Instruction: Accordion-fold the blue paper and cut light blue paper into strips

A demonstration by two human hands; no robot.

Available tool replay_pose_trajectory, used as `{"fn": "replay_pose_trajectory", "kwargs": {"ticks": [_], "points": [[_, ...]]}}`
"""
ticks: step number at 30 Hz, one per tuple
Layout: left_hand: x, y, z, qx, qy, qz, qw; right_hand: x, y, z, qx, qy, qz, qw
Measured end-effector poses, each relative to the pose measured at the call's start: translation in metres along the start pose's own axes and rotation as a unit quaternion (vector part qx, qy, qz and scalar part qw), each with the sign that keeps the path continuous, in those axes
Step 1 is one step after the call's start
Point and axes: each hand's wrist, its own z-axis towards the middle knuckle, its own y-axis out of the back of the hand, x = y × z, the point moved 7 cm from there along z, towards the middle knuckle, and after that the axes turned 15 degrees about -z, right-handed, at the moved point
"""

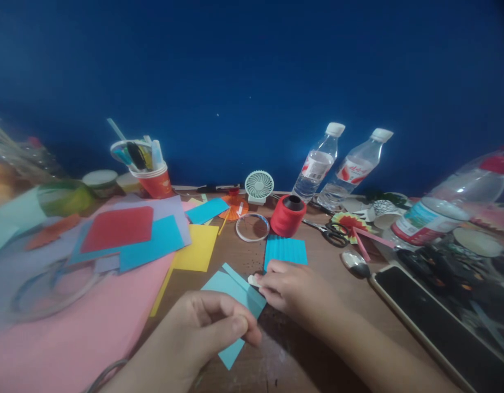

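My left hand (219, 327) is closed above the light teal paper (231, 286), thumb against the index finger; whatever may be pinched there is too small to make out. The teal paper lies on the brown table, with a narrow strip across its upper edge. Just to the right, my right hand (287, 286) has its fingers bent around a small white piece (253, 280) at the paper's edge. Beyond that hand lies a pleated blue paper (285, 251), partly covered by the fingers.
A red thread spool (288, 215), a clear tape ring (252, 227) and a small fan (259, 186) stand ahead. Scissors (331, 233), a spoon (355, 264), a phone (436, 327) and bottles (317, 164) are right. Coloured sheets (154, 240) and a red cup (156, 183) occupy the left.
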Motion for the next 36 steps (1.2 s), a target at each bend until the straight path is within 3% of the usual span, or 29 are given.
{"fn": "replay_pose_trajectory", "kwargs": {"ticks": [9,12,14,17,18,19,21,24,28,36], "points": [[-0.005,-0.002,0.002,0.022,-0.023,0.054,0.998,0.0,0.0,0.0,0.003,0.006,-0.003,1.0],[-0.005,-0.006,-0.001,0.017,-0.045,0.236,0.97,0.001,-0.001,0.001,-0.004,0.005,-0.024,1.0],[-0.008,-0.013,-0.005,0.012,-0.109,0.419,0.901,0.001,-0.001,0.002,-0.004,0.002,-0.035,0.999],[-0.019,-0.027,-0.015,-0.02,-0.307,0.625,0.718,0.002,0.001,0.002,-0.012,0.0,-0.035,0.999],[-0.016,-0.027,-0.014,-0.031,-0.322,0.666,0.672,0.002,0.003,0.002,-0.015,0.0,-0.031,0.999],[-0.014,-0.024,-0.012,-0.048,-0.323,0.693,0.643,0.003,0.003,0.002,-0.015,0.002,-0.025,1.0],[-0.011,-0.016,-0.005,-0.074,-0.321,0.72,0.611,0.003,0.004,0.002,-0.012,0.005,-0.012,1.0],[-0.008,-0.005,0.006,-0.083,-0.288,0.74,0.602,0.002,0.003,0.002,-0.003,0.004,0.008,1.0],[-0.008,0.003,0.013,-0.08,-0.247,0.734,0.627,0.001,0.002,0.003,0.013,-0.005,0.012,1.0],[-0.008,0.011,0.016,-0.089,-0.248,0.717,0.645,0.001,0.003,0.002,0.003,0.002,0.016,1.0]]}}
